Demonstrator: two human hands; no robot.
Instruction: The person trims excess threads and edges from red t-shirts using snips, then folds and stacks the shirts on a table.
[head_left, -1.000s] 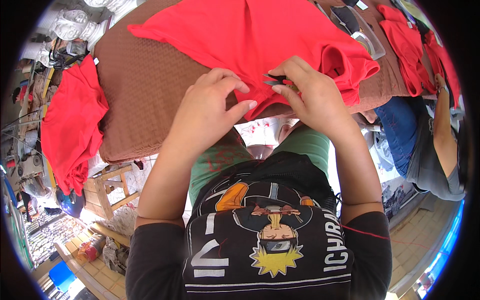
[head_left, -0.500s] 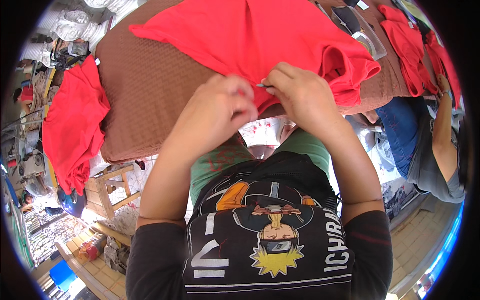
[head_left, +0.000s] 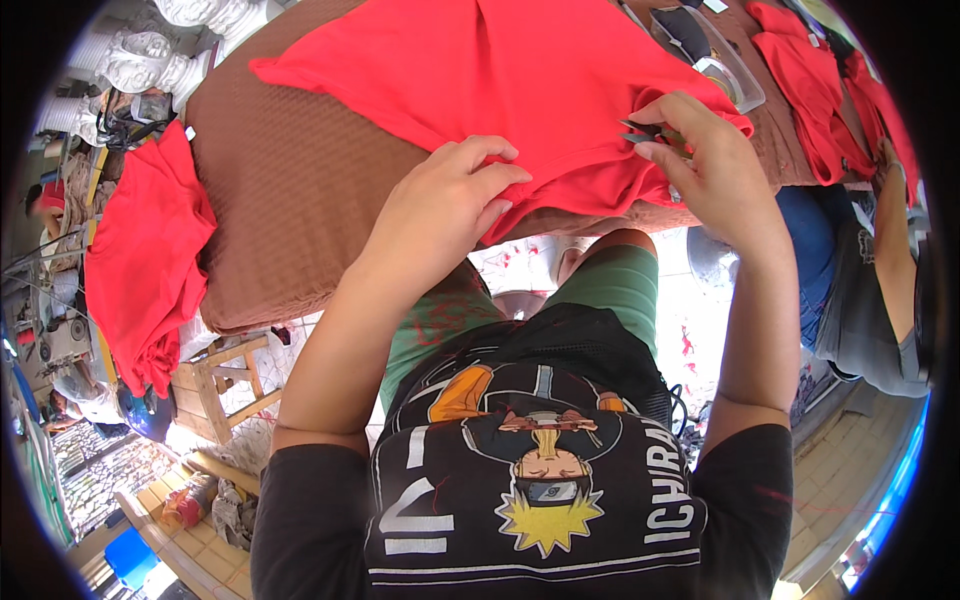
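Note:
A red garment [head_left: 500,85] lies spread over the brown padded table [head_left: 275,180] in front of me, its near edge at the table's front. My left hand [head_left: 455,195] pinches a fold of that edge between thumb and fingers. To the right, above the cloth, my right hand [head_left: 705,165] grips small dark thread snips [head_left: 640,132]. Their two blades are apart and point left, touching no cloth that I can make out.
More red cloth [head_left: 150,260] hangs off the table's left end. A clear plastic box [head_left: 735,75] sits at the far right, near another red garment [head_left: 800,95]. A co-worker's arm [head_left: 893,240] reaches in at right. White busts [head_left: 140,58] stand at far left.
My right hand has moved right with the snips, away from my left hand, and the snips' blades now show apart. My left hand stays near the same spot at the cloth's edge.

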